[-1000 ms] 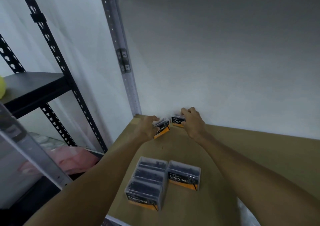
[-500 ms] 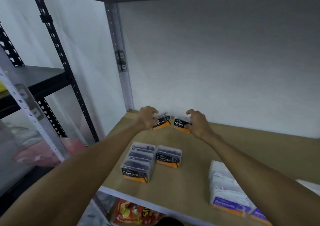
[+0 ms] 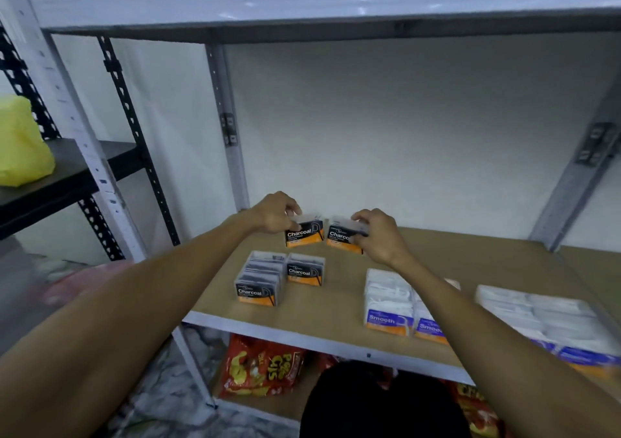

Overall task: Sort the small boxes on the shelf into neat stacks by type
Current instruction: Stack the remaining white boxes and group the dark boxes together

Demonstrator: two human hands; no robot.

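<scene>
My left hand [image 3: 276, 213] grips a small clear Charcoal box [image 3: 305, 234] with a black and orange label, raised above the brown shelf board [image 3: 339, 306]. My right hand [image 3: 378, 234] holds a second Charcoal box [image 3: 339, 236] right beside it, the two boxes almost touching. In front of them, on the board, stand a row of Charcoal boxes [image 3: 260, 281] and one single Charcoal box [image 3: 306, 269]. To the right lie white Smooth boxes [image 3: 389, 298] with purple and orange labels, partly hidden by my right forearm.
More white boxes [image 3: 544, 320] lie at the shelf's right end. Grey uprights [image 3: 228, 128] and an upper shelf [image 3: 336, 24] frame the bay. Red snack bags [image 3: 262, 367] sit on the level below. A yellow object [image 3: 22, 142] rests on a black shelf to the left.
Both hands have lifted their Charcoal boxes off the back of the board and pulled them slightly forward. The camera has drawn back and tilted down, so more of the shelf shows.
</scene>
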